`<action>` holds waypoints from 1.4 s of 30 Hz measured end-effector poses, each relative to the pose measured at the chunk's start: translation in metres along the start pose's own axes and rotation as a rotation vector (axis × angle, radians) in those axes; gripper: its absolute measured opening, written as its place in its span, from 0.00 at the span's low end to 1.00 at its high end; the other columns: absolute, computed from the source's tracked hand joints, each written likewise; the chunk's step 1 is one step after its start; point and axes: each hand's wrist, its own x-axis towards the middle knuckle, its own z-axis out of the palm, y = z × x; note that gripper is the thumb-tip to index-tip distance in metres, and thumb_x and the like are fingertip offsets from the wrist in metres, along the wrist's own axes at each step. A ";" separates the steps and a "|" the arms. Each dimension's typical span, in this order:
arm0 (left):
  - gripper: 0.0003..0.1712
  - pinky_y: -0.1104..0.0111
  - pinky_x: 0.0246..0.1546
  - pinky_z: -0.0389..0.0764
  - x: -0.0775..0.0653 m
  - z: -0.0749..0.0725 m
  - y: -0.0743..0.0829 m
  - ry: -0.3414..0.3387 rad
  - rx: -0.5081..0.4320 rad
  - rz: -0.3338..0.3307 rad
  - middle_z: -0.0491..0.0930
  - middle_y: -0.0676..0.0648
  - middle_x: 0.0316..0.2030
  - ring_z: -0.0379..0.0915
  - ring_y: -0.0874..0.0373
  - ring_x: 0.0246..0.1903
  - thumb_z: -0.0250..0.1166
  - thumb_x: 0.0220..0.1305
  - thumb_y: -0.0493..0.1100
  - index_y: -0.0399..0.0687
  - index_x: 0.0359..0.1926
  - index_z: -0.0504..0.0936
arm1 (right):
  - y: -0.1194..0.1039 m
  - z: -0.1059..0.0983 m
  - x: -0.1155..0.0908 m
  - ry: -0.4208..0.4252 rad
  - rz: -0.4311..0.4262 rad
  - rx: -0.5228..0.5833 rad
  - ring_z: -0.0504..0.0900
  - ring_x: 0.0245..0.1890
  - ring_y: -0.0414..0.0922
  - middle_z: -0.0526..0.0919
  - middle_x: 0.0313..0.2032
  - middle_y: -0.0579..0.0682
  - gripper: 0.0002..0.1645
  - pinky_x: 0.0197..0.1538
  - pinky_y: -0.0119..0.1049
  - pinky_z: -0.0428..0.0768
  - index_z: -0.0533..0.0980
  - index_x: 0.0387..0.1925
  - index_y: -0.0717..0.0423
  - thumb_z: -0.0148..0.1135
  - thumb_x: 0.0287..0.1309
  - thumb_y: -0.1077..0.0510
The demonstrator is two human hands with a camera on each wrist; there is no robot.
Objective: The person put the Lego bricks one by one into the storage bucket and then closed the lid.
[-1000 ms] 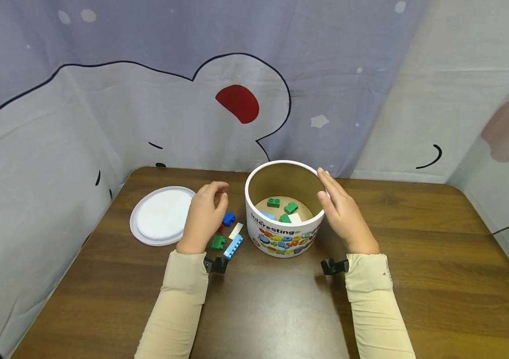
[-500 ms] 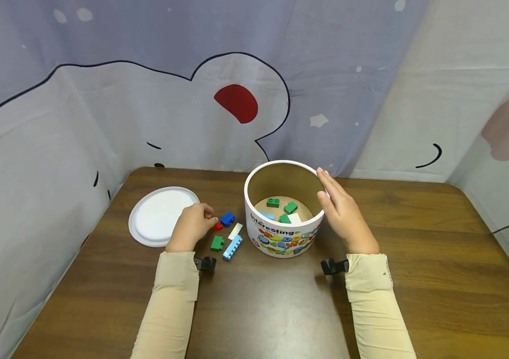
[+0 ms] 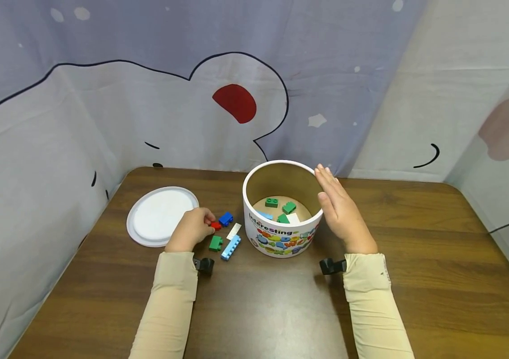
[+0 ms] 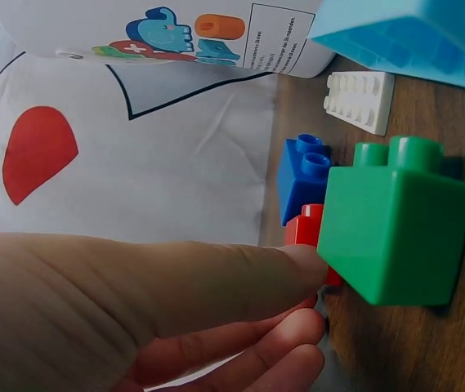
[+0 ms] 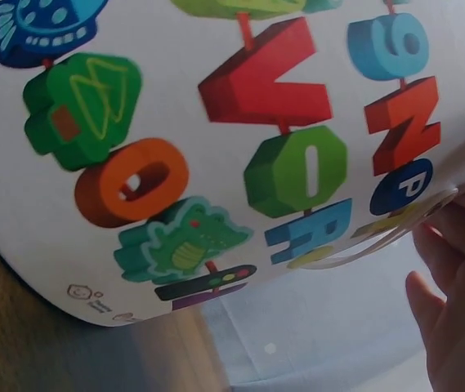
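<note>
My left hand (image 3: 190, 229) pinches a small red toy brick (image 3: 216, 226) on the table, thumb on the near side and curled fingers beyond it. In the left wrist view the thumb covers part of the red brick (image 4: 304, 229). Close around it lie a blue brick (image 3: 226, 219), a green brick (image 3: 216, 243), a flat white brick (image 3: 234, 231) and a long light blue brick (image 3: 231, 248). With straight fingers, my right hand (image 3: 346, 214) rests on the right side of a round white bucket (image 3: 281, 244) printed with colourful letters. Inside it are several bricks, green (image 3: 271, 203), white and light blue.
A round white lid (image 3: 160, 217) lies flat on the wooden table (image 3: 438, 279), left of the loose bricks and partly behind the left hand. Along the table's back edge hangs a printed curtain (image 3: 182, 119). Each wrist wears a small black camera mount (image 3: 332, 266).
My left hand has moved left and down from beside the bucket to the red brick, and its fingers have closed on it. The right hand has stayed at the bucket.
</note>
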 end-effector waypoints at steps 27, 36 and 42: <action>0.08 0.58 0.42 0.79 -0.009 -0.010 0.009 0.069 0.025 0.078 0.80 0.42 0.34 0.74 0.50 0.34 0.62 0.69 0.34 0.33 0.46 0.80 | 0.002 0.000 0.000 0.015 -0.015 -0.041 0.59 0.75 0.59 0.63 0.75 0.56 0.37 0.78 0.40 0.50 0.62 0.75 0.60 0.35 0.80 0.40; 0.12 0.54 0.49 0.82 -0.015 -0.017 0.026 0.235 -0.033 0.245 0.83 0.38 0.42 0.79 0.46 0.42 0.62 0.71 0.37 0.33 0.51 0.81 | 0.002 0.001 -0.001 0.024 -0.010 -0.032 0.59 0.75 0.58 0.63 0.75 0.54 0.35 0.78 0.40 0.50 0.62 0.76 0.59 0.37 0.81 0.42; 0.13 0.57 0.48 0.84 -0.019 -0.015 0.038 0.372 -0.160 0.344 0.83 0.39 0.43 0.81 0.48 0.42 0.66 0.70 0.38 0.35 0.51 0.82 | 0.000 0.001 -0.002 0.026 -0.001 -0.022 0.59 0.75 0.57 0.63 0.75 0.54 0.34 0.78 0.40 0.51 0.62 0.76 0.58 0.37 0.81 0.43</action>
